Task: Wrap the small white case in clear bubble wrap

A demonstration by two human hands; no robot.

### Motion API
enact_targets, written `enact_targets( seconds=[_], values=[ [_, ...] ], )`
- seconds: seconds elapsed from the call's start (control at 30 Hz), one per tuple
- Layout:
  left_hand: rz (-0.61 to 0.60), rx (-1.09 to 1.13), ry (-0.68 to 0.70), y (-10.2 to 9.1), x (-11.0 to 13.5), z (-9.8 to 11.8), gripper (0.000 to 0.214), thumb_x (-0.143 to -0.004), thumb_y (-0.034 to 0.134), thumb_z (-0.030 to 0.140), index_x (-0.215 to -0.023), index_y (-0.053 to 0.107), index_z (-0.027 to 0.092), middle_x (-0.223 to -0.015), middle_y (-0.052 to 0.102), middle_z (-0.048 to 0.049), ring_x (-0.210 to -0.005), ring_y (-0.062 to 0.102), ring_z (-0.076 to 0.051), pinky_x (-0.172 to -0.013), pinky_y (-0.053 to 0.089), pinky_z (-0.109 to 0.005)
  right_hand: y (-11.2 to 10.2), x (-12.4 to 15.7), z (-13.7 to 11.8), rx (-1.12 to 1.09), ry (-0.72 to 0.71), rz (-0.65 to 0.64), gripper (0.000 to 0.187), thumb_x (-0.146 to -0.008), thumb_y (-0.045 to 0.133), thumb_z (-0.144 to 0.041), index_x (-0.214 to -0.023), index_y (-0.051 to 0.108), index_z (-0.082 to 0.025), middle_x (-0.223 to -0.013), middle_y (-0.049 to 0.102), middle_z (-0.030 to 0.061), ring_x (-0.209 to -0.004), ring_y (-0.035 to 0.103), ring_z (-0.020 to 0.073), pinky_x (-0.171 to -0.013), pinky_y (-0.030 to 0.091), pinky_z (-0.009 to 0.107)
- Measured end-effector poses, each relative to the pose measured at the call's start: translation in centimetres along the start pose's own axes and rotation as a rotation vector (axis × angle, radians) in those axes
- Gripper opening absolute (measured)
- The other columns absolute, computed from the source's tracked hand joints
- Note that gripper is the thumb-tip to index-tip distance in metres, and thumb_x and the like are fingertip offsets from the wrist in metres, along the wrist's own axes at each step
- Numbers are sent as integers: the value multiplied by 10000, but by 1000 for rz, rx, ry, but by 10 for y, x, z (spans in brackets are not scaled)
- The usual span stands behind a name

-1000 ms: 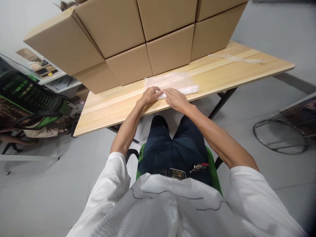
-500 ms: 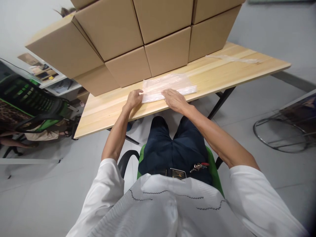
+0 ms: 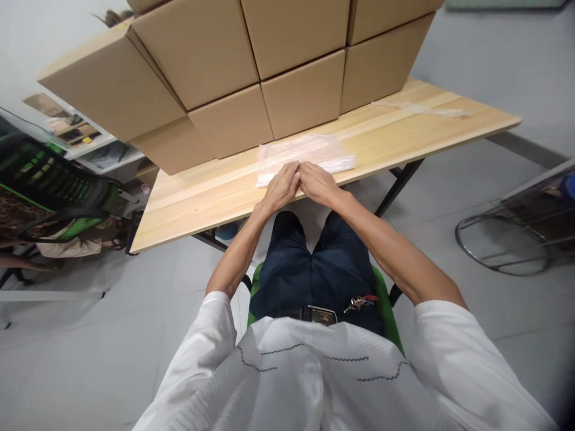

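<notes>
Both left hand [image 3: 282, 185] and right hand [image 3: 317, 182] touch plastic film [image 3: 309, 148], fingers [image 3: 309, 170] together; whether pinching, I cannot tell. Cardboard boxes [image 3: 304, 96] stand beyond the fingers

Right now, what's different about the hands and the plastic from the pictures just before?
The left hand moved: it had gone out to the left edge of the plastic, and now it's back toward the right, close beside the right hand. I can't tell if either hand is pinching anything. The right hand, plastic, boxes and table stayed about the same.
</notes>
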State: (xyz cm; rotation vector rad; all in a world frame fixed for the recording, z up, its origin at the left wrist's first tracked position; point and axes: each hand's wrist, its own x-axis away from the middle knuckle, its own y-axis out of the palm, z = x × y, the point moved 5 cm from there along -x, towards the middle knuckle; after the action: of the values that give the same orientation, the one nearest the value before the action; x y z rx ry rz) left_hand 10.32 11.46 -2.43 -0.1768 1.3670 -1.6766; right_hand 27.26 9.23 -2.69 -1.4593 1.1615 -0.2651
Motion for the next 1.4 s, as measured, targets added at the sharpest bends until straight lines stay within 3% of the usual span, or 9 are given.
enact_targets(
  seconds=[0.2, 0.33, 0.47, 0.6, 0.8, 0.93, 1.1, 1.27, 1.4],
  values=[
    [-41, 47, -47, 0, 4, -15, 1017, -1283, 275, 924, -1956, 515, 201, -1991, 600, -291, -1864, 620, -424, -1568, 483, -641, 1, -1, 8, -113, 0, 1, 667, -1140, 525, -195, -1775, 645, -32, -1796, 732, 335, -1736, 667, 456, -1514, 518, 675],
    [-106, -39, -99, -1, 4, -10, 933, -1313, 426, 764, -2029, 390, 167, -2018, 552, -322, -1823, 655, -501, -1497, 550, -705, 0, -3, 16, -239, 60, -17, 1025, -1044, 619, -194, -2015, 339, -25, -2015, 537, 331, -1881, 554, 454, -1579, 446, 715],
    [-168, -159, -111, -3, 2, 7, 739, -1306, 514, 506, -1981, 500, 207, -2007, 583, -280, -1702, 760, -483, -1377, 657, -653, -7, -1, 23, -271, 151, -70, 1151, -1031, 658, -226, -2080, 219, -48, -2013, 554, 320, -1845, 610, 466, -1511, 537, 686],
    [-189, -241, -123, -5, 3, 16, 651, -1290, 554, 430, -1902, 624, 218, -1933, 662, -273, -1612, 817, -459, -1333, 685, -620, -15, 4, 28, -223, 206, -111, 1078, -1081, 628, -254, -2081, 268, -71, -1977, 612, 295, -1767, 698, 470, -1442, 608, 650],
    [-146, -230, -75, -6, 0, 19, 582, -1279, 570, 429, -1805, 684, 208, -2014, 584, -282, -1786, 690, -463, -1440, 607, -672, -12, 4, 29, -185, 151, -87, 966, -1121, 580, -244, -2024, 348, 9, -2046, 485, 325, -1883, 573, 469, -1524, 512, 709],
    [-157, -235, -23, -7, -7, 25, 528, -1218, 595, 321, -1716, 726, 204, -1989, 628, -262, -1868, 603, -448, -1520, 521, -695, -11, 8, 31, -184, 119, -48, 964, -1109, 584, -226, -2013, 363, 24, -2047, 489, 330, -1892, 560, 461, -1564, 463, 701],
    [-190, -248, -32, -9, -11, 31, 498, -1190, 564, 268, -1619, 773, 123, -1789, 767, -323, -1682, 750, -462, -1451, 574, -657, -17, 18, 36, -119, 139, -23, 838, -1135, 554, -249, -1938, 504, -15, -1918, 663, 329, -1762, 676, 500, -1454, 572, 736],
    [-159, -229, -13, -10, -12, 29, 424, -1183, 580, 262, -1535, 808, 200, -1688, 838, -254, -1580, 787, -429, -1391, 611, -620, -19, 20, 37, -71, 141, -22, 696, -1158, 542, -266, -1824, 646, -93, -1823, 765, 279, -1672, 729, 484, -1410, 598, 698],
    [-154, -233, -17, -8, -10, 24, 423, -1202, 582, 311, -1545, 803, 199, -1652, 843, -255, -1535, 791, -428, -1362, 620, -602, -23, 22, 32, -41, 131, -35, 526, -1178, 544, -278, -1639, 774, -171, -1699, 845, 232, -1565, 768, 470, -1339, 632, 655]
  ],
)
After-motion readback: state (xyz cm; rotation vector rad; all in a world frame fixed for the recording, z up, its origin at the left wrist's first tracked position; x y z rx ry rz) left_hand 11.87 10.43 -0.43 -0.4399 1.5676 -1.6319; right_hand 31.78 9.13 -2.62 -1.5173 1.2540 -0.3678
